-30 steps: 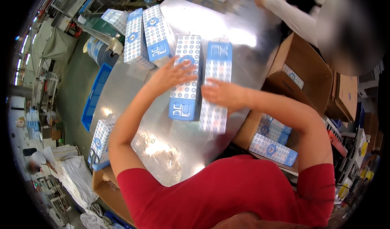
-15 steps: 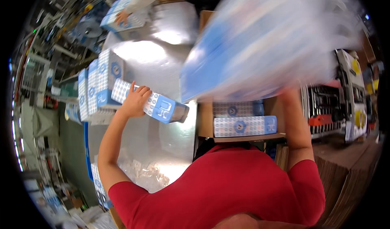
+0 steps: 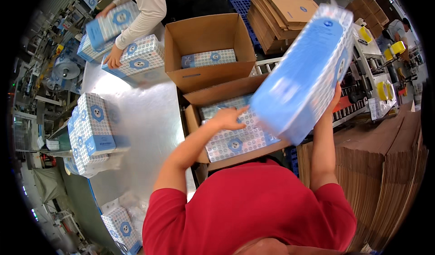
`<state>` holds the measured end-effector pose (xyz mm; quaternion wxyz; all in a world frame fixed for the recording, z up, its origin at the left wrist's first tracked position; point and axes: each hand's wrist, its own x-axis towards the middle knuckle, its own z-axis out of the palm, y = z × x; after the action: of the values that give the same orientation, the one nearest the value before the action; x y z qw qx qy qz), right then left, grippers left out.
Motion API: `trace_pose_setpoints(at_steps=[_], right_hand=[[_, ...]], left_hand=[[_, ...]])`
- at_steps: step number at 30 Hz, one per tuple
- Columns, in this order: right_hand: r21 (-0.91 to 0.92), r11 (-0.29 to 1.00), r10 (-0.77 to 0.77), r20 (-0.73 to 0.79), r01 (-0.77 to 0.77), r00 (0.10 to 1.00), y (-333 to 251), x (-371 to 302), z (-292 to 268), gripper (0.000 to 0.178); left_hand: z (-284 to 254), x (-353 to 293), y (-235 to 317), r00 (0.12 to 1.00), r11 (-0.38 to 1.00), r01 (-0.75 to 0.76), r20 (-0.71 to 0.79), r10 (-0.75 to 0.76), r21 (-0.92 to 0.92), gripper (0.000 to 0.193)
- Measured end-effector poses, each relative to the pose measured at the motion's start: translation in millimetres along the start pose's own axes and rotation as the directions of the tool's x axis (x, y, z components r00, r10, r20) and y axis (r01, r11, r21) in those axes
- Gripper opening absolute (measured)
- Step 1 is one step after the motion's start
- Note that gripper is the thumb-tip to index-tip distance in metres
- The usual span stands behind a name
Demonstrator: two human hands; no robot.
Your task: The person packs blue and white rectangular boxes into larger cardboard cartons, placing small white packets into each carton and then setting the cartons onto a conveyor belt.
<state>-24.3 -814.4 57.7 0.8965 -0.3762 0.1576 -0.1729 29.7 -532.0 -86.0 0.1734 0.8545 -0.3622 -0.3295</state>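
Note:
My right hand [image 3: 334, 101] grips a large blue and white patterned pack [image 3: 297, 80] by its right side, holding it tilted above the right part of an open carton [image 3: 247, 158]. My left hand [image 3: 228, 119] is over the same carton, its index finger stretched out, resting on or just above the packs inside. Dotted white packs with blue badges [image 3: 234, 144] lie in the carton's near half. Farther back in it, clear wrap covers another pack [image 3: 222, 106]. The raised pack hides the carton's right end.
Behind stands a second open carton [image 3: 210, 80] with a pack [image 3: 208, 58] at its bottom. Several packs [image 3: 96, 123] stand on the metal table [image 3: 149, 151]. A co-worker's hand [image 3: 113, 58] touches packs at the far left. Flattened cartons [image 3: 362, 187] are stacked at right.
My left hand has let go of the narrow pack it held over the table and moved right to the carton. The large pack has swung upright and lower in my right hand.

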Motion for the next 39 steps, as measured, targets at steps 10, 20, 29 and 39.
trace_pose_setpoints(at_steps=[10,20,29,39], right_hand=[[-0.355,-0.220,0.605,0.681,0.909,0.413,142.9,24.2,20.5,0.079],[-0.624,-0.305,0.474,0.556,0.720,0.683,83.1,37.9,13.3,0.081],[-0.907,-0.238,0.838,-0.011,0.347,0.545,90.2,50.7,-104.5,0.110],[-0.976,0.022,0.976,0.068,0.216,0.207,56.7,56.9,-150.0,0.111]], left_hand=[[52.7,-10.9,-12.3,0.946,0.943,-0.223,-0.180,0.271,0.245,0.030],[79.9,-51.3,-84.3,0.536,0.859,0.419,-0.684,-0.495,-0.293,0.059],[136.5,18.1,-73.4,0.560,0.636,0.178,-0.455,-0.693,-0.751,0.062],[66.3,10.1,53.7,0.917,0.991,-0.051,-0.388,0.095,0.122,0.096]])
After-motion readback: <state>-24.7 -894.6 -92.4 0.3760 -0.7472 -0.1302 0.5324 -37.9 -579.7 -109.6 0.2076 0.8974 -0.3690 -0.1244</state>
